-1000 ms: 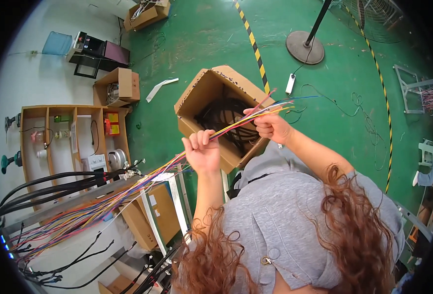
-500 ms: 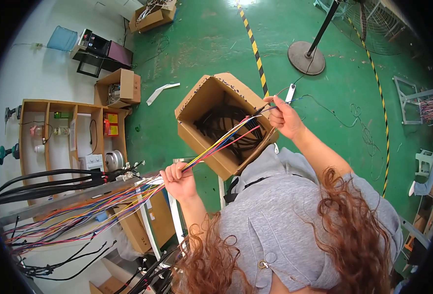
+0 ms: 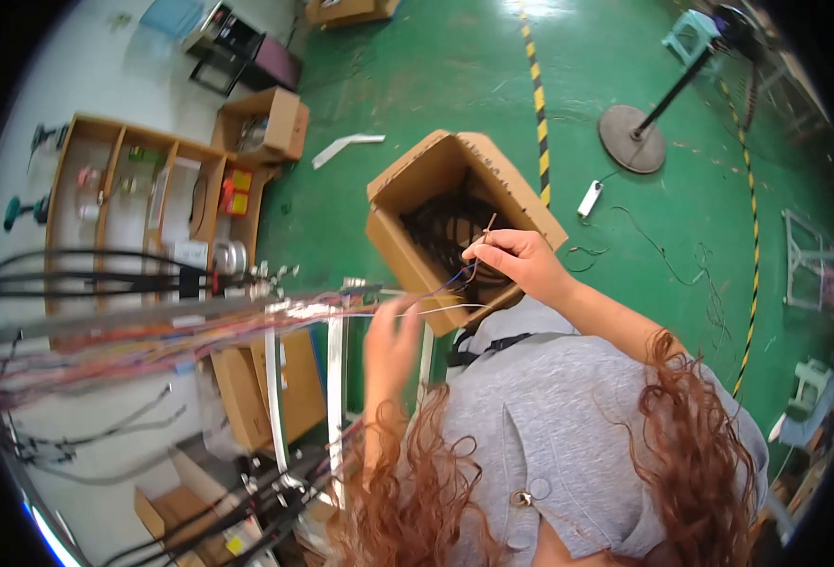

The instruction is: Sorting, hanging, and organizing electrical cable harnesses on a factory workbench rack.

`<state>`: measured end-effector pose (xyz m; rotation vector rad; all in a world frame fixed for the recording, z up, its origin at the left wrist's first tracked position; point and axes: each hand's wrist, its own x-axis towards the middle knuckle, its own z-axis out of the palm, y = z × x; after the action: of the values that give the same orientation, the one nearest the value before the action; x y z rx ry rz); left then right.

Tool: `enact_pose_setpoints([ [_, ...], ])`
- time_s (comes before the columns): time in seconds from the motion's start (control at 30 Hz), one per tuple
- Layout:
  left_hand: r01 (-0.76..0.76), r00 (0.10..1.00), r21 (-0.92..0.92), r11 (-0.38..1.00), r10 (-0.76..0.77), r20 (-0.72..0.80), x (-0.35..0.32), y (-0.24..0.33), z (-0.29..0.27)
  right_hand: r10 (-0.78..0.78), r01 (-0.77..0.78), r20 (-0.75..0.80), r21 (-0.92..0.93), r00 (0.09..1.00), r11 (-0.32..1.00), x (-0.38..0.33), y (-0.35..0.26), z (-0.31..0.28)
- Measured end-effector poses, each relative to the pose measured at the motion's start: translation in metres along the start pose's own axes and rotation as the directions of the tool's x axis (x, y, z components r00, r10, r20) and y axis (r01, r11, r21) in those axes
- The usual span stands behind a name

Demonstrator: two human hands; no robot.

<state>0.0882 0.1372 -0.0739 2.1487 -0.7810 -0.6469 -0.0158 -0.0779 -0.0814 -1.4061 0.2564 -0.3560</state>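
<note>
My right hand point(image 3: 521, 262) pinches thin wires over the carton, with a short brown end sticking up past the fingertips. A blue wire point(image 3: 453, 280) runs from that pinch down to the left. Motion blurs my left hand point(image 3: 392, 350), which is up against the wires beside the rail; its grip is unclear. A white wire point(image 3: 450, 307) points out to the right of it. From there a long bundle of coloured wires point(image 3: 153, 354) stretches left along the rail. Below my right hand, the open cardboard carton point(image 3: 408, 184) holds coiled black cable point(image 3: 445, 222).
Thick black cables point(image 3: 86, 274) lie along the metal rail at left, above white frame legs point(image 3: 336, 406). A wooden shelf point(image 3: 105, 222) stands behind them. On the green floor are a power strip point(image 3: 590, 198), a round stand base point(image 3: 632, 139) and a loose cord point(image 3: 663, 248).
My right hand has come down and left, closer to my left hand. My left hand has shifted right. The yellow and red wires no longer stretch between the hands. The view has turned somewhat.
</note>
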Motion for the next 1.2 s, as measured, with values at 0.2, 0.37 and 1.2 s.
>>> enact_pose_setpoints([
  [0.2, -0.173, 0.979, -0.370, 0.913, 0.117, -0.168, 0.018, 0.064, 0.036, 0.048, 0.029, 0.180, -0.405, 0.982, 0.914, -0.003, -0.032, 0.013],
  [0.37, 0.027, 1.000, -0.699, 0.714, -0.027, 0.011, 0.012, 0.067, 0.014, 0.096, 0.014, 0.208, -0.472, 0.973, 0.881, -0.018, -0.043, 0.011],
  [1.2, 0.261, 0.916, -0.815, 0.517, 0.133, 0.378, 0.001, 0.081, 0.004, 0.040, -0.052, 0.259, 0.041, 0.965, 0.998, -0.015, -0.055, 0.013],
])
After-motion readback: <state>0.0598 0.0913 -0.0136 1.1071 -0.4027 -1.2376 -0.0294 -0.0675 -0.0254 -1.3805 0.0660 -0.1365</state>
